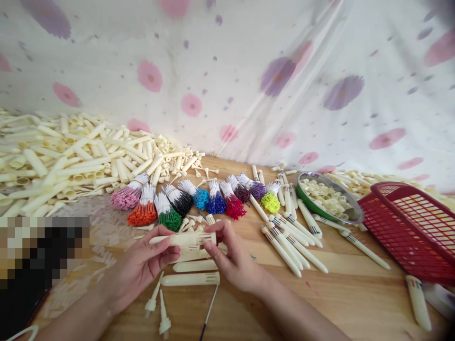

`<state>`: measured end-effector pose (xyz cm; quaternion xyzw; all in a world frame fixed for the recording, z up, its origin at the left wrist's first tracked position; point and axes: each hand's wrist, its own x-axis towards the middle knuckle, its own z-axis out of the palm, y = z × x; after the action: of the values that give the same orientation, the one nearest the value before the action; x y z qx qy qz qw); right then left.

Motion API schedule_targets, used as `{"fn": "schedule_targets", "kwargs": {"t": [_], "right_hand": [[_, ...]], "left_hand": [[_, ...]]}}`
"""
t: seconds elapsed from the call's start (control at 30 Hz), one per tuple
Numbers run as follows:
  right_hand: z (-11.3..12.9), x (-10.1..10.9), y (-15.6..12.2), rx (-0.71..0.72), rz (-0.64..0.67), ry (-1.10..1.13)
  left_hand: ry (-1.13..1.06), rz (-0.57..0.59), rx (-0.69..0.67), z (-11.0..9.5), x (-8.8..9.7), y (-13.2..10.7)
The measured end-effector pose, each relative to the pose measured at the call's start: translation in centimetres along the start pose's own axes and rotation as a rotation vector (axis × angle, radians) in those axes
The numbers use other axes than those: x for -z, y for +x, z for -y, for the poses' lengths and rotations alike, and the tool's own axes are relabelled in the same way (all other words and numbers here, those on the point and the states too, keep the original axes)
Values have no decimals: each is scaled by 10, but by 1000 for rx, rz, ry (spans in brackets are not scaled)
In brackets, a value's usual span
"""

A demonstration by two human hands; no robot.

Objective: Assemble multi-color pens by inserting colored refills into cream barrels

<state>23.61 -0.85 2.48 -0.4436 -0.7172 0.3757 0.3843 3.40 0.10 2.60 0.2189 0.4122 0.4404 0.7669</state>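
Observation:
My left hand (pixel 142 265) and my right hand (pixel 232 258) together hold a cream plastic pen barrel (pixel 181 239) level above the wooden table (pixel 355 293). The left fingers pinch its left part, the right fingers pinch its right end. Below the hands lie more cream barrels (pixel 190 279), small cream tip pieces (pixel 158 308) and one thin refill (pixel 209 312). Just beyond the hands, bundles of coloured refills (pixel 188 201) fan out in a row: pink, orange, green, black, blue, red, purple, yellow.
A big heap of cream barrels (pixel 60 156) fills the back left. Finished pens (pixel 291 241) lie to the right, beside a green-rimmed metal bowl (pixel 350 218) of small rings and a red plastic basket (pixel 412 227). A flowered cloth (pixel 249 71) hangs behind.

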Motion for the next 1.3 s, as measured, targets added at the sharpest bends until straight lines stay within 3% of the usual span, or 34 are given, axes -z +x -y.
{"fn": "schedule_targets", "kwargs": {"t": [0.1, 0.2, 0.33, 0.43, 0.63, 0.73, 0.8, 0.93, 1.03, 1.1, 1.23, 1.3], "right_hand": [[-3, 0, 2, -75, 38, 156], [-7, 4, 6, -118, 80, 247], [-7, 8, 9, -103, 154, 220], [-7, 9, 11, 3, 164, 75], [-14, 11, 17, 331, 38, -286], [-19, 10, 18, 409, 42, -333], [-20, 8, 18, 440, 35, -359], [-18, 4, 16, 343, -36, -396], [-14, 2, 14, 208, -12, -406], [-12, 2, 14, 132, 16, -408], [-12, -1, 16, -81, 3, -449], [-13, -2, 16, -149, -21, -459]], "left_hand": [[94, 9, -53, 0, 2, 0], [366, 98, -68, -1, 8, 2], [730, 247, 55, 3, 14, 2], [648, 249, 234, 8, 8, -2], [275, 349, 614, 10, -5, -6], [186, 388, 706, 14, -4, -4], [174, 389, 694, 16, -4, -4], [247, 327, 576, 19, -11, -7], [449, 269, 425, 22, -13, -10], [672, 228, 223, 26, -11, -10], [1114, 84, -375, 34, -4, -7], [1188, 35, -541, 33, -3, -5]]}}
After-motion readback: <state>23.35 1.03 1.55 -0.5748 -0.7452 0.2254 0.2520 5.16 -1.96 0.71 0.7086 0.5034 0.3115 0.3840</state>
